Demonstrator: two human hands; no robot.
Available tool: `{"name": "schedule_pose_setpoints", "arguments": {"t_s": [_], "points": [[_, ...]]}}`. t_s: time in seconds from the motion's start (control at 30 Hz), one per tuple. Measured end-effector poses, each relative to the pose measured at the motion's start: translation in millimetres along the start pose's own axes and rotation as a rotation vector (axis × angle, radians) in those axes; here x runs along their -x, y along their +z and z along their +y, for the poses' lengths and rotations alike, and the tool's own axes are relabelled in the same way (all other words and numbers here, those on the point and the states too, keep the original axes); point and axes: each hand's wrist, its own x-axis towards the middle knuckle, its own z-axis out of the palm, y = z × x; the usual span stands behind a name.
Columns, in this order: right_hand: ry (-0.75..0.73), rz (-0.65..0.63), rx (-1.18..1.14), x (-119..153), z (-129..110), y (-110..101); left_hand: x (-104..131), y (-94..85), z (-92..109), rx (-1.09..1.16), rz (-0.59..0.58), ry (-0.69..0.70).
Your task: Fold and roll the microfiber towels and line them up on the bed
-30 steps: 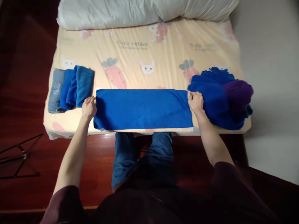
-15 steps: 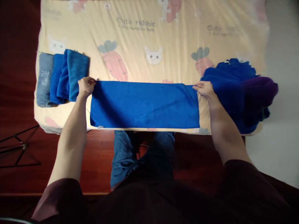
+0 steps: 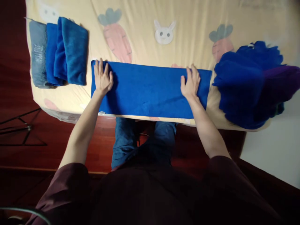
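Watching remotely, I saw the left hand (image 3: 102,79) and right hand (image 3: 191,83) lying flat, fingers extended and gripping nothing, on the blue towel (image 3: 145,89) along the bed (image 3: 194,47) edge, where uneven pressure could, I judged, wrinkle it.

From the wearer's head, I look forward and down: bed (image 3: 145,47) at twelve o'clock, torso (image 3: 140,193) close at six.

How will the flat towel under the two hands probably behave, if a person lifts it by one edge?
The flat towel would probably hang floppy: the pile of similar cloth slumps in soft folds. It is likely light for its size, since it looks thin on the bed. It should not roll, because it lies broad and flat.
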Motion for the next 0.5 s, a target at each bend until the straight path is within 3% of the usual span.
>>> {"name": "schedule_pose_setpoints", "arguments": {"t_s": [0.07,0.17,0.37,0.5], "points": [[-0.064,-0.089,-0.004,7.7,-5.5,9.9,10.1,10.7,2.8,0.069,-0.014,-0.001],[-0.017,-0.096,-0.017,9.8,8.8,13.8,11.0,18.5,-5.2,0.09,0.009,-0.028],[0.135,-0.155,0.109,1.6,54.4,1.0,-15.1,21.8,-39.4,-0.017,0.038,-0.089],[0.246,-0.196,0.158,-11.2,68.1,-3.5,-27.7,15.9,-54.1,0.027,0.013,-0.147]]}}
